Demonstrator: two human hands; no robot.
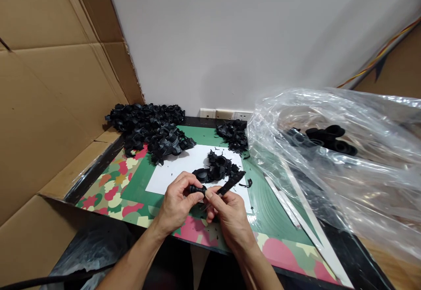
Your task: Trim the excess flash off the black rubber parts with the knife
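My left hand (pixel 177 202) pinches a small black rubber part (pixel 197 189) between thumb and fingers above the table's near edge. My right hand (pixel 226 213) is closed around a black-handled knife (pixel 232 182), whose dark handle end sticks up and away to the right. The two hands touch at the part. Just beyond them, a small heap of black parts and trimmings (pixel 217 169) lies on a white sheet (pixel 184 165).
A big pile of black rubber parts (pixel 148 127) sits at the far left, a smaller heap (pixel 235 134) at the back middle. A clear plastic bag (pixel 335 149) holding more black parts fills the right. Cardboard walls (pixel 49 105) stand on the left. The table has a camouflage-patterned cover (pixel 112 189).
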